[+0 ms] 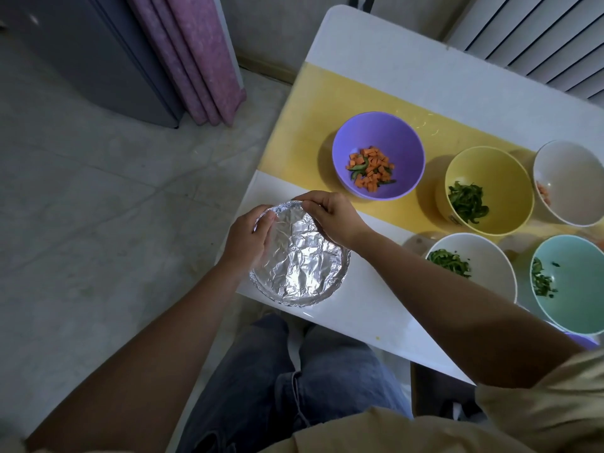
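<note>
- The foil dish sits on the white table at its near left corner, with its rim reaching the left edge.
- It is round and shallow. Crinkled silver foil lines it, sunk in the middle and folded down over the rim all the way round, with bright creases across the centre.
- The left hand comes in over the left edge, back upward. Its fingers are curled onto the far left part of the rim and grip the foil there.
- The right hand reaches across from the right, wrist raised above the dish. Its fingertips pinch the foil at the far rim, just beside the left hand's.
- Along the near edge to the right stand a white bowl and a teal bowl, each holding green strips.
- Farther in, a yellow band crosses the table. On it stand a yellow bowl of green strips, a purple bowl of orange cubes mixed with green strips, and, at the right edge, a far white bowl.
</note>
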Action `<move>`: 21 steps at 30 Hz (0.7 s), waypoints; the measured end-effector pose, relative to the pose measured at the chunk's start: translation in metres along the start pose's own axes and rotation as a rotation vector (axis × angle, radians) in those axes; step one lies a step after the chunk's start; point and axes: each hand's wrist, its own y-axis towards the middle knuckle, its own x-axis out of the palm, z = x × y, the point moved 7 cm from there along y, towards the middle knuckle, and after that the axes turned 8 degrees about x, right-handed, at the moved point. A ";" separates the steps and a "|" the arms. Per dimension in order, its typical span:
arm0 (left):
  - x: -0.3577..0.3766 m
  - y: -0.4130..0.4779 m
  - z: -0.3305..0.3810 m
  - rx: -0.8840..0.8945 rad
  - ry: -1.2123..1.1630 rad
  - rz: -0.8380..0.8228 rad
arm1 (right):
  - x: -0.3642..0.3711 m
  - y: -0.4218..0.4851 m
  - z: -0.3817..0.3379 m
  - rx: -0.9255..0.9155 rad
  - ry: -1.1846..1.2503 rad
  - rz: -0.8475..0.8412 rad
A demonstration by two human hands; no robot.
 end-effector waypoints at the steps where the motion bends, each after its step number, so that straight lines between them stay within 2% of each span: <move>1: 0.000 0.000 -0.001 -0.011 -0.010 0.003 | 0.000 0.000 -0.002 0.011 -0.001 -0.021; 4: -0.008 -0.002 -0.004 -0.057 -0.038 0.075 | -0.005 -0.006 0.000 0.069 0.060 -0.007; 8: -0.028 -0.013 -0.012 -0.168 -0.090 0.321 | -0.014 -0.024 0.014 0.113 0.101 0.211; 10: -0.032 -0.018 -0.014 -0.220 -0.101 0.379 | -0.008 -0.033 0.028 0.197 0.059 0.254; 17: -0.025 -0.026 -0.020 -0.291 -0.156 0.384 | 0.006 -0.050 0.034 0.303 0.051 0.380; 21: -0.026 -0.026 -0.022 -0.293 -0.172 0.340 | 0.008 -0.048 0.034 0.333 0.109 0.369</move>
